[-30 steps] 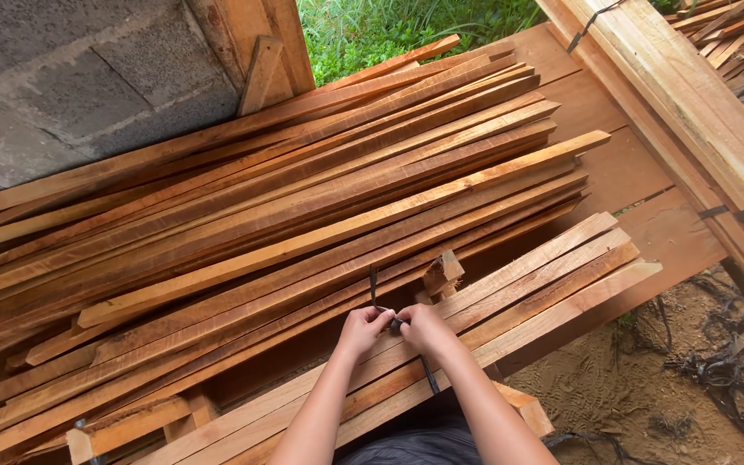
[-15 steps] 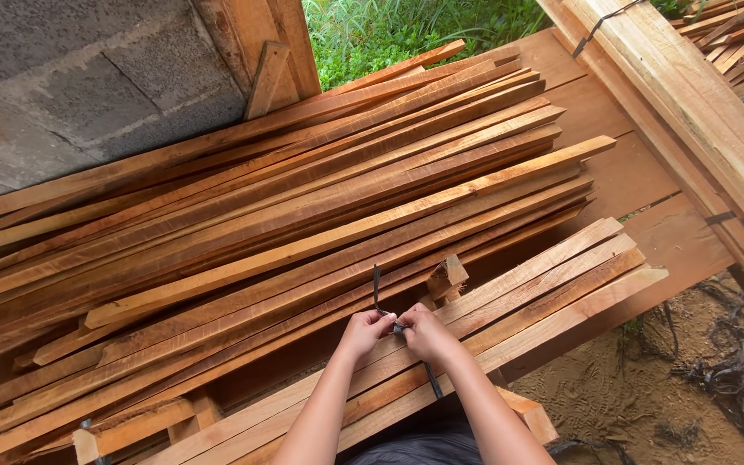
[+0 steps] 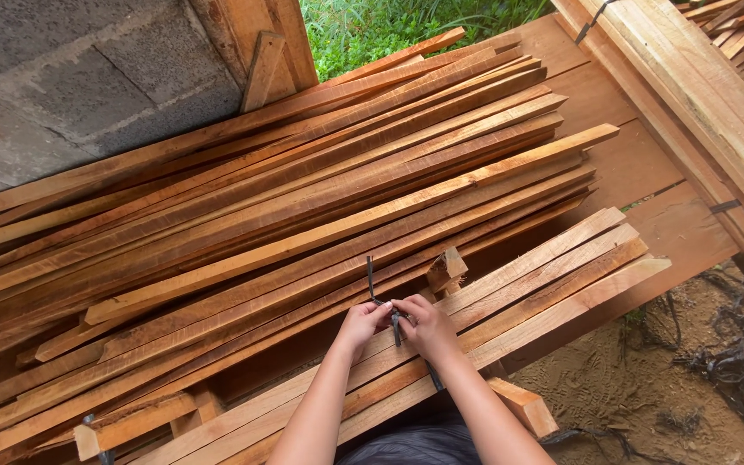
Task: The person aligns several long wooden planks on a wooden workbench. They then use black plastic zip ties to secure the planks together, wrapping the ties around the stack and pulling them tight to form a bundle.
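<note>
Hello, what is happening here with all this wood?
A person stands over a low bundle of pale wooden slats and works with both hands on a dark strap that goes around it. The left hand and the right hand meet on top of the bundle, fingers pinching the strap ends together; one end sticks up. Behind lies a large loose pile of longer reddish slats. To the right there are more strapped planks and loose dark straps on the dirt.

The fingertips of the left hand (image 3: 362, 325) and right hand (image 3: 424, 327) conceal the knot of the dark strap (image 3: 371, 280). The strap's lower run passes under the slat bundle (image 3: 510, 301). The picture's left edge cuts off the lumber stack (image 3: 260, 207).
</note>
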